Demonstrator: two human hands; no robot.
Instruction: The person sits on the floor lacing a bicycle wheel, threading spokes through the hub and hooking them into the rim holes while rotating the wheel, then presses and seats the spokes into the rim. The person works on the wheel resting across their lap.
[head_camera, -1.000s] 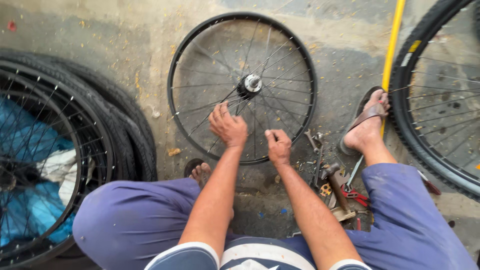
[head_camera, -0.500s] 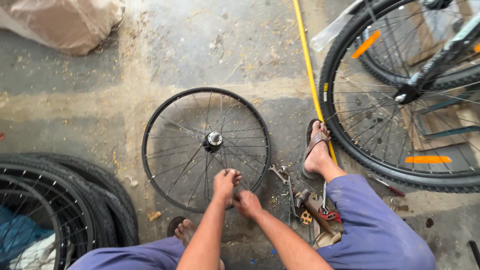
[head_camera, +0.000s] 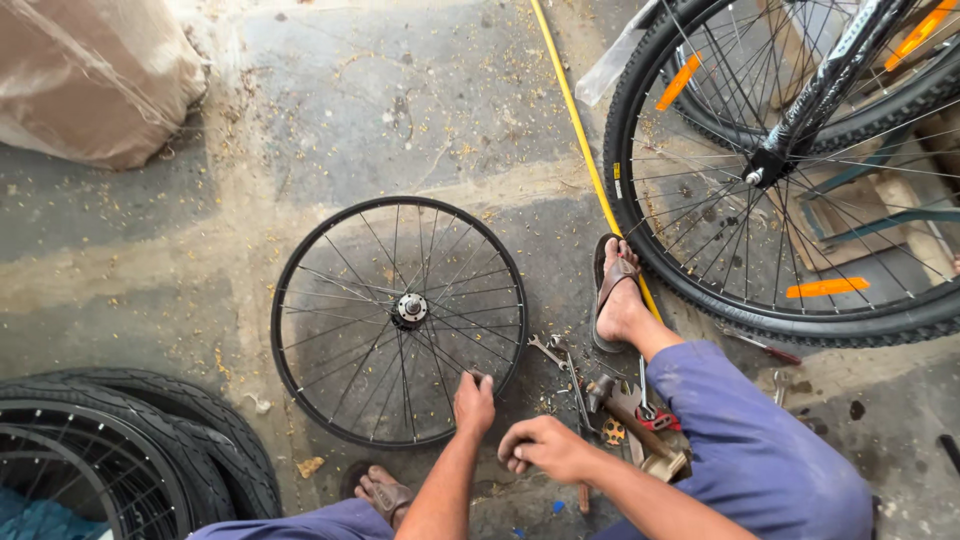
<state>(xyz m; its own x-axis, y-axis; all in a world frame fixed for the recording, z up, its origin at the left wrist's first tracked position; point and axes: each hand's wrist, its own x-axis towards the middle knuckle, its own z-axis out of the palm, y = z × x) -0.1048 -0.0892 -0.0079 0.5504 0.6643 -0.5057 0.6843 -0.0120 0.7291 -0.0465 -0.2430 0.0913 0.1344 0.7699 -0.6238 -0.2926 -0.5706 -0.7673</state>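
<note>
The concrete floor (head_camera: 330, 130) took up far more of the head view than it had a second before, when the bare rim filled the middle of the picture; the view had pulled back and up, so a brown sack (head_camera: 85, 75) came in at the top left and a full bicycle wheel with orange reflectors (head_camera: 790, 180) at the top right, a yellow hose (head_camera: 580, 140) running between it and the floor. At the lower left a stack of tyres (head_camera: 120, 450) lay as before. The spoked rim (head_camera: 400, 320) itself lay flat on the floor, tyreless, its hub (head_camera: 410, 308) at the centre. The hands had dropped off the spokes near the hub — a second earlier both rested well inside the rim, half a second earlier they met at its near edge. Now the left hand (head_camera: 473, 403) sat at the rim's near edge, its fingers curled over something small and dark that I could not make out, so whether it was truly gripped I cannot tell. The right hand (head_camera: 545, 447) had come away from the rim and hung loosely closed just beside the heap of tools (head_camera: 625, 420), holding nothing visible — the work seemed to have shifted from the spokes to the rim's edge.
</note>
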